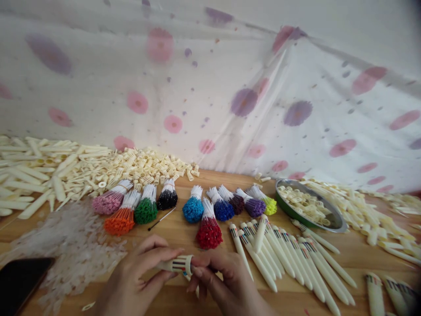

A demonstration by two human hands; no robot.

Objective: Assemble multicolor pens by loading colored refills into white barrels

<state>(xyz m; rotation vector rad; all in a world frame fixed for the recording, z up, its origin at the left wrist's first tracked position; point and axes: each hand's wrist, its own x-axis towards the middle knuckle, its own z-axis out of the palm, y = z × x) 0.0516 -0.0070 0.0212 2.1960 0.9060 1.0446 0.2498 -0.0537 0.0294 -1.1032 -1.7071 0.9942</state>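
Between the thumb and fingers of my left hand (136, 272) lies a cream multicolour pen barrel (180, 264), held sideways, with dark and red strips in its slots. My right hand (223, 276) is closed in a pinch against the slotted end; what its fingertips grip is hidden. A bit of blue and white shows under those fingers, too small to make out. Just beyond my hands stand bundles of white refills with coloured ends, among them red (209, 230), orange (120, 219), green (145, 208) and light blue (193, 208). One loose black-tipped refill (161, 219) lies beside them.
Several slotted pens (289, 259) lie at right, near a green-sided metal bowl (342, 226) of cream parts. Cream barrels (29, 175) and slotted pieces (148, 164) are heaped at left. Small clear pieces (72, 245) spread beside a dark phone (24, 281). A flowered plastic sheet (197, 87) hangs behind.
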